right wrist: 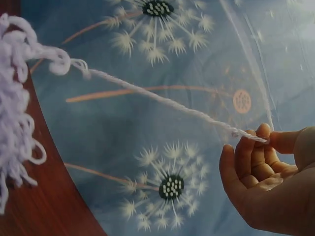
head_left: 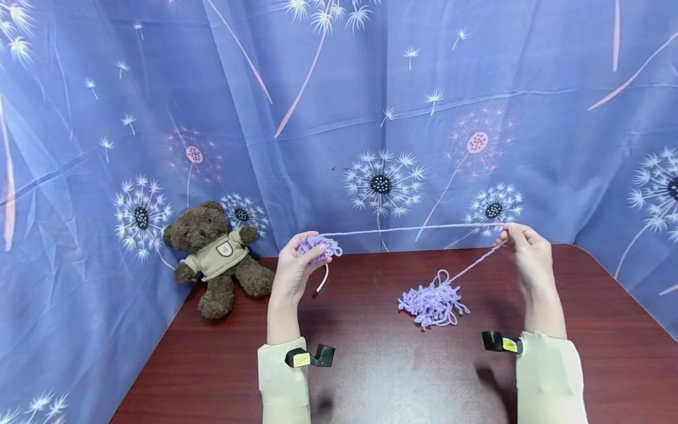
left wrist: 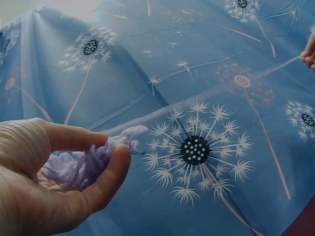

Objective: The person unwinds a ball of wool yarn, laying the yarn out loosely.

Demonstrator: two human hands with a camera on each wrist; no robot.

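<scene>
My left hand (head_left: 293, 266) holds a small bundle of purple yarn (head_left: 319, 248) between thumb and fingers, raised above the table. Below that hand hangs a thin white piece with a dark tip (head_left: 322, 281); what it is I cannot tell. A taut yarn strand (head_left: 413, 228) runs from the bundle across to my right hand (head_left: 531, 254), which pinches it between thumb and fingertips. From the right fingertips the strand slants down to a loose, loopy purple yarn pile (head_left: 433, 303) by the table's middle. In the right wrist view the pile (right wrist: 17, 103) fills the left edge.
A brown teddy bear (head_left: 217, 256) in a beige shirt sits at the table's back left against the blue dandelion curtain (head_left: 328, 159). The dark red table (head_left: 392, 377) spreads under both forearms. Black straps with yellow labels are on both sleeves.
</scene>
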